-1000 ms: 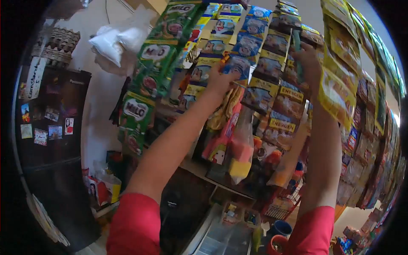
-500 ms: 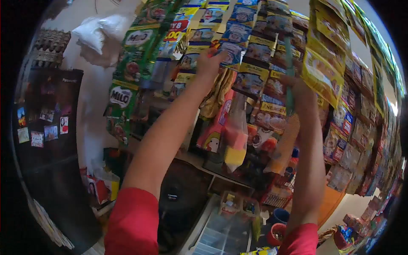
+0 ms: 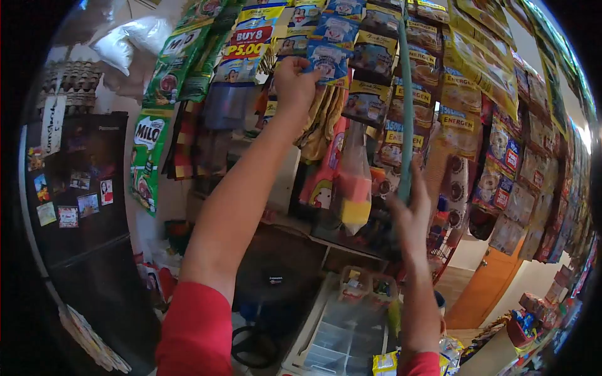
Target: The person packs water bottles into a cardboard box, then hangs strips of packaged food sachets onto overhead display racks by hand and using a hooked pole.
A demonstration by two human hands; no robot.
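My left hand [image 3: 295, 91] is closed on the left edge of a blue sachet [image 3: 327, 61] at the bottom of a hanging strip. Lower and to the right, my right hand [image 3: 412, 216] is slightly blurred, its thumb and fingers apart around the lower end of a long green strip [image 3: 406, 106]. Whether it touches the strip is unclear. Brown Energen sachets [image 3: 401, 139] hang behind the green strip. Between my hands hang dark-and-yellow sachets [image 3: 370, 94] and a clear bag with pink and yellow contents [image 3: 356, 197].
Green Milo packs [image 3: 149, 135] hang at the left, beyond them a dark fridge [image 3: 81, 244] with egg trays above. Yellow packs [image 3: 486, 69] and more sachet strips hang at the right. Below are a glass-topped case [image 3: 345, 335], small containers [image 3: 354, 282] and an orange door [image 3: 489, 282].
My right hand has come down from among the upper sachets along the green strip, and its fingers have spread. My left hand has moved slightly left and down, still on the blue sachet.
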